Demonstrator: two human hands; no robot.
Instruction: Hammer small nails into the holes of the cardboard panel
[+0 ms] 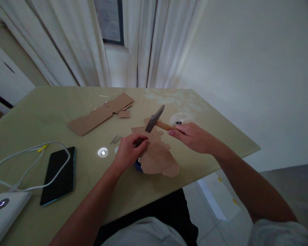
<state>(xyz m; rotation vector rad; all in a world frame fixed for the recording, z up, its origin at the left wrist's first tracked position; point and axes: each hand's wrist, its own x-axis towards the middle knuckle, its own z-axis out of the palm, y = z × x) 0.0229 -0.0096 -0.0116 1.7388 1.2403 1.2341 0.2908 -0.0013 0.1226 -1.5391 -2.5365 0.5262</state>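
Observation:
My right hand (192, 136) is wrapped round the wooden handle of a hammer (154, 119), whose metal head hangs over a piece of brown cardboard (159, 159). Rows of small holes dot the cardboard's far part. At its left edge, my left hand (130, 148) has thumb and forefinger pinched together just below the hammer head. What they hold, if anything, is too small to make out. Under the cardboard, partly hidden, a blue round object (138, 166) shows. Several thin nails (115, 139) lie on the table left of the cardboard.
More cardboard strips (100, 118) lie farther back on the glossy table (87, 184). A small dark pile (179, 122) sits beyond my right hand. To the left are a phone (59, 176), a white cable (28, 171) and a white power bank (7, 215). A wall stands at right.

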